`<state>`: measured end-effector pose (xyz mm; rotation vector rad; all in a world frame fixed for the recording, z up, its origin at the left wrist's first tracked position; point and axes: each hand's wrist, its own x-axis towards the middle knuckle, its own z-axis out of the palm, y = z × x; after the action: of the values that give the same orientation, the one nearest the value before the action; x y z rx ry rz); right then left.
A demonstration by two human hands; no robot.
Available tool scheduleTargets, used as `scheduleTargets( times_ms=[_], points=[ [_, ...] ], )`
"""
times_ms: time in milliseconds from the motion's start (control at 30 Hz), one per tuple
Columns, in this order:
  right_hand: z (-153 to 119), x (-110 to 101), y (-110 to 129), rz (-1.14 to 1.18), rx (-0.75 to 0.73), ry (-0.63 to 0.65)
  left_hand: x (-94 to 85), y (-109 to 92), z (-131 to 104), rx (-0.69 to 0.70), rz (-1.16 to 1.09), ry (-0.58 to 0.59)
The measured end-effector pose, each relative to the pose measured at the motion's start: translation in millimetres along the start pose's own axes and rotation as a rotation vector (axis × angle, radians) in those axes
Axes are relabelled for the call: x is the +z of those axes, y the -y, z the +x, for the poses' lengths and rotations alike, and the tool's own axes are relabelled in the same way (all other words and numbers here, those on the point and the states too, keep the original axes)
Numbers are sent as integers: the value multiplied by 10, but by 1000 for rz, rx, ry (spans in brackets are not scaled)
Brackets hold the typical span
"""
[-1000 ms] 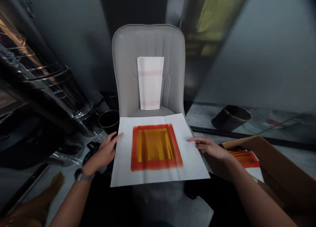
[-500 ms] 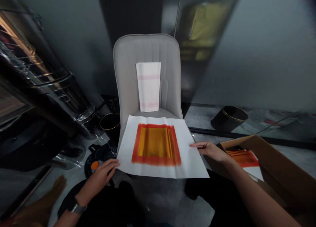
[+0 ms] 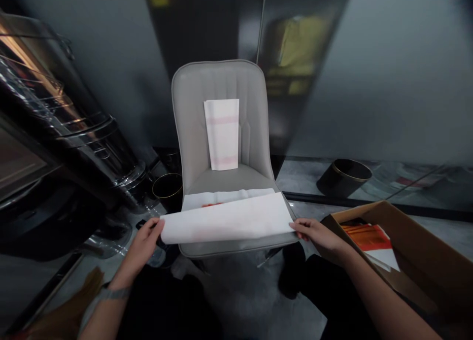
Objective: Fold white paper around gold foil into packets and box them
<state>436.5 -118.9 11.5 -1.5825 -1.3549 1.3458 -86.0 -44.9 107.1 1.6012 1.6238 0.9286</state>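
A large white sheet of paper point(image 3: 229, 221) lies over the seat of a grey chair point(image 3: 218, 81), its near part folded up and over toward the back. Only a sliver of its red printed patch point(image 3: 212, 205) shows behind the fold. My left hand point(image 3: 145, 236) pinches the fold's left end. At the right end, my right hand point(image 3: 314, 234) has thumb and fingers closed on the paper. A folded white paper stack point(image 3: 222, 133) with faint pink bands leans upright against the backrest.
To the right stands an open cardboard box point(image 3: 424, 246) with red-and-orange printed paper point(image 3: 369, 236) inside. A black bin point(image 3: 167, 187) with a gold rim is left of the chair. Shiny metal cylinders point(image 3: 99, 143) stand at the left. Behind is a dark reflective wall point(image 3: 384, 84).
The sheet lay flat with its red and gold patch showing; now its near edge is folded up and away, covering most of the patch. Both hands have moved with it.
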Motion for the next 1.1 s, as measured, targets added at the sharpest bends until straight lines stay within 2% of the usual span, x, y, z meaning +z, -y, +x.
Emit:
scheduleTargets(
  times_ms=[100,133,200,267,300,333,400,467,500,567,633,767,833,900,933,1000,1033,1100],
  points=[
    [105,31,-56,-12,14,-40,172,-127,368,-115,-17,-37],
    [140,31,-69,-19,28,-39,198,-201,458,-128,-28,-83],
    [201,19,-81,-26,55,-29,249,-392,520,-1,13,-230],
    [243,-2,-79,-29,71,-14,383,-607,412,256,166,-313],
    [259,-15,-77,-30,75,-7,503,-704,312,373,268,-261],
    [272,-26,-76,-29,80,3,659,-784,201,478,355,-136],
    [295,-45,-75,-32,96,20,1039,-871,14,595,521,196],
    [313,-52,-77,-49,114,28,1414,-862,-42,566,662,487],
    [320,-52,-78,-63,121,28,1565,-832,-11,513,709,557],
    [329,-49,-78,-96,128,21,1763,-752,138,401,777,606],
    [333,-52,-70,-134,136,8,1839,-673,323,345,806,603],
    [329,-60,41,-243,150,-87,1831,-568,528,368,809,593],
    [330,-13,181,-379,88,-266,1831,-538,538,369,811,590],
    [351,105,364,-581,-71,-464,1848,-517,536,363,818,576],
    [376,191,459,-671,-176,-504,1859,-511,542,363,824,564],
    [462,391,621,-779,-333,-420,1881,-508,581,365,831,543],
    [523,488,679,-819,-361,-344,1890,-511,615,366,833,538],
    [672,635,747,-880,-327,-207,1903,-518,705,367,835,540]
  ],
)
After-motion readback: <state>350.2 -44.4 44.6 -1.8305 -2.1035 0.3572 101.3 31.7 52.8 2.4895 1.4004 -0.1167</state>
